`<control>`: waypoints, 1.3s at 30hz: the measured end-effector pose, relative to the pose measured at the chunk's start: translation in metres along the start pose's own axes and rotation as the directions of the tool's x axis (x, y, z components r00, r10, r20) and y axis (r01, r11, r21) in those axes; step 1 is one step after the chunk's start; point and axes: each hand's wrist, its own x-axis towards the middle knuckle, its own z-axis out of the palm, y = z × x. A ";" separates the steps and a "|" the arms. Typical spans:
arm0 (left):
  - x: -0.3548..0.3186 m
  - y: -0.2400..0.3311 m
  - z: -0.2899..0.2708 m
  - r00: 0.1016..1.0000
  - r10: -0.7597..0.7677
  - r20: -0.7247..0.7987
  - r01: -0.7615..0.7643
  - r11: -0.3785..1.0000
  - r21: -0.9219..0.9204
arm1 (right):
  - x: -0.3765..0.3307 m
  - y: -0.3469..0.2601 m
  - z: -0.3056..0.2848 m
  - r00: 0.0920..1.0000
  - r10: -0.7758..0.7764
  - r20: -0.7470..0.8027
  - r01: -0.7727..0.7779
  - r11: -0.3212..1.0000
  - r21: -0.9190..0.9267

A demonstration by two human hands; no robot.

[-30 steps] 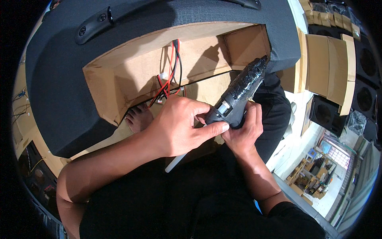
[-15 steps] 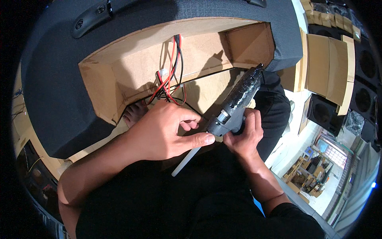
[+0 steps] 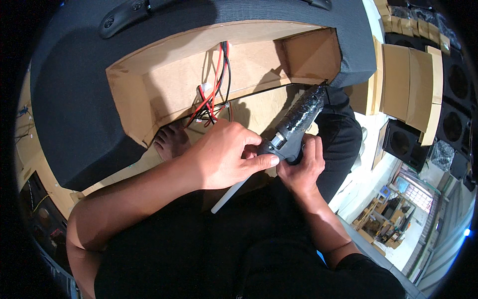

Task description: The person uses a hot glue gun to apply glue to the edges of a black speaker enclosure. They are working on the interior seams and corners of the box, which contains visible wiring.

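A black hot glue gun (image 3: pixel 301 118) points up and to the right, its barrel scuffed and marked with pale residue. My right hand (image 3: pixel 304 167) is closed around its handle. My left hand (image 3: pixel 230 153) pinches the rear of the gun's body between thumb and fingers. From beneath that hand a white glue stick (image 3: pixel 228 196) runs out toward the lower left. Just past the hands lies an upholstered dark cabinet (image 3: pixel 79 119) with a bare wood recess, where red and black wires (image 3: pixel 217 89) hang in a loose bundle.
A bare foot (image 3: pixel 172 141) rests at the recess's left corner. The cabinet carries a black handle (image 3: pixel 124 18) at upper left. To the right stand cardboard boxes (image 3: pixel 408 87) and black speaker boxes (image 3: pixel 406 143); shelving with cartons (image 3: pixel 386 219) is farther off.
My left hand has shifted right and slightly up, its fingers now against the rear of the glue gun. The gun and my right hand have moved slightly left.
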 end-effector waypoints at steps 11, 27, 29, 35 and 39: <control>0.002 -0.008 0.006 0.997 0.017 -0.071 -0.022 0.998 -0.063 | 0.003 -0.006 0.011 0.998 0.025 -0.057 -0.022 0.998 0.056; -0.006 0.007 -0.005 0.995 0.009 -0.103 -0.020 0.994 -0.104 | 0.004 -0.013 0.016 0.998 0.012 -0.058 -0.009 0.999 0.044; -0.007 0.007 -0.005 0.993 0.022 -0.116 -0.034 0.994 -0.101 | 0.004 -0.013 0.016 0.999 0.016 -0.051 -0.014 0.999 0.040; -0.005 0.001 -0.006 0.997 0.005 -0.071 -0.017 0.986 -0.168 | 0.003 -0.013 0.016 0.999 0.010 -0.041 -0.009 1.000 0.015; 0.001 -0.003 -0.006 0.997 -0.074 0.014 0.076 0.974 -0.211 | 0.001 -0.013 0.016 1.000 0.018 -0.022 -0.018 1.000 -0.017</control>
